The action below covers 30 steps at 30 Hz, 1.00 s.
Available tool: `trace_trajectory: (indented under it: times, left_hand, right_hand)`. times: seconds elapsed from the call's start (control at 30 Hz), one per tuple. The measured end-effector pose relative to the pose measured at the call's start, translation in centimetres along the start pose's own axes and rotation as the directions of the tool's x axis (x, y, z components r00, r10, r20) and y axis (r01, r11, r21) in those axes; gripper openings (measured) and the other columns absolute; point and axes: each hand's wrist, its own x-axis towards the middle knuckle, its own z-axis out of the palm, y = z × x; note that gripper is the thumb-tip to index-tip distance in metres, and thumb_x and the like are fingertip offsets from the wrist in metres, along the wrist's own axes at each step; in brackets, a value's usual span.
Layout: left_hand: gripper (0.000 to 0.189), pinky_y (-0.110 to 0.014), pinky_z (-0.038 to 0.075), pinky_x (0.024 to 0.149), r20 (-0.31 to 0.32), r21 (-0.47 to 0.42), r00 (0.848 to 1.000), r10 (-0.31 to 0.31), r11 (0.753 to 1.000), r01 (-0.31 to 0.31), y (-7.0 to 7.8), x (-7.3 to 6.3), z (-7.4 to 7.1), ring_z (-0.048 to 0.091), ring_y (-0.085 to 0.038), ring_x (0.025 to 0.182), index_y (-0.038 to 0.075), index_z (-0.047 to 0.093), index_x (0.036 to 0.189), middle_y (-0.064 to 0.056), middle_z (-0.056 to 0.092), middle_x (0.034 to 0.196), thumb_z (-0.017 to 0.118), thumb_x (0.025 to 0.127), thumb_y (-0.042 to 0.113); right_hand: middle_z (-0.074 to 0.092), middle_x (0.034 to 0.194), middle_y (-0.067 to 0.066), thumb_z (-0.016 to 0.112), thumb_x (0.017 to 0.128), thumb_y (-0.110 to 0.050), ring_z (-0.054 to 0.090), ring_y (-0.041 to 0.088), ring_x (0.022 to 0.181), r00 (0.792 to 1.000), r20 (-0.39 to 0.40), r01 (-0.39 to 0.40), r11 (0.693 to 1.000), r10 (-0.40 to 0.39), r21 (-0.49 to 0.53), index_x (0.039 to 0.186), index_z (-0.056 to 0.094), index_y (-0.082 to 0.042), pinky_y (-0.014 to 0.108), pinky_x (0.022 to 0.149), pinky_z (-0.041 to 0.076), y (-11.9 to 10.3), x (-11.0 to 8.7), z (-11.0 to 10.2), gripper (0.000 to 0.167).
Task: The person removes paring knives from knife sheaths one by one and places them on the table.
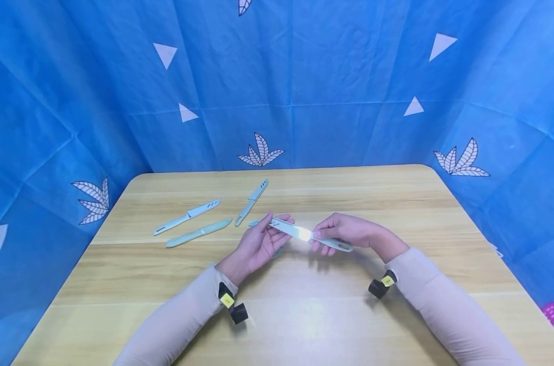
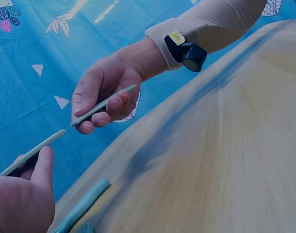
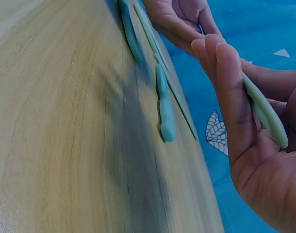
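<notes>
A pale green knife is held over the table between both hands. My left hand (image 1: pixel 260 246) pinches its sheath (image 1: pixel 283 226) between thumb and fingers, palm turned up. My right hand (image 1: pixel 345 229) grips the knife's handle (image 1: pixel 342 246), whose end sticks out past the fingers. Bright glare covers the stretch between sheath and handle; in the left wrist view a small gap shows there, between the sheath (image 2: pixel 39 148) and the handle (image 2: pixel 102 105). Under my left hand lies another knife (image 1: pixel 277 252), mostly hidden.
To the left on the wooden table (image 1: pixel 304 315) lie a light blue sheathed knife (image 1: pixel 187 216), a green one (image 1: pixel 199 233) and, farther back, another sheathed knife (image 1: pixel 251 202). A blue patterned curtain (image 1: pixel 331 76) surrounds the table at the back and sides.
</notes>
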Motion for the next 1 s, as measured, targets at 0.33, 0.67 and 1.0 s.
trace_trajectory:
  times: [0.33,0.67,1.0]
  left_hand:
    - [0.049,-0.038,0.048,0.104,-0.012,0.0,1.0,-0.002,1.0,0.002,0.3,-0.07,0.1,0.04,-0.035,0.135,-0.005,0.043,0.138,-0.021,0.06,0.126,0.041,0.106,0.032]
    - [0.05,-0.038,0.048,0.104,-0.005,0.008,1.0,0.005,1.0,-0.005,0.4,-0.07,-0.04,0.035,-0.036,0.138,-0.005,0.042,0.139,-0.022,0.059,0.127,0.042,0.106,0.032]
    - [0.051,-0.038,0.048,0.104,0.0,0.015,1.0,0.01,1.0,-0.01,0.42,-0.18,-0.45,0.035,-0.036,0.139,-0.005,0.04,0.141,-0.024,0.053,0.134,0.039,0.107,0.033]
  right_hand:
    - [0.067,0.105,0.028,0.055,0.101,-0.017,0.069,0.022,0.078,1.0,0.016,-0.005,1.0,0.004,0.03,0.118,0.059,0.016,0.031,0.069,0.062,-0.16,-0.12,-0.18,0.038]
    - [0.066,0.106,0.029,0.055,0.101,-0.017,0.068,0.023,0.08,1.0,0.009,-0.013,1.0,0.012,0.019,0.118,0.06,0.015,0.032,0.071,0.062,0.04,-0.26,-0.23,0.036]
    - [0.063,0.108,0.034,0.057,0.1,-0.02,0.068,0.028,0.082,1.0,0.017,-0.019,1.0,0.019,0.004,0.117,0.06,0.014,0.033,0.071,0.062,0.31,-0.6,-0.22,0.038]
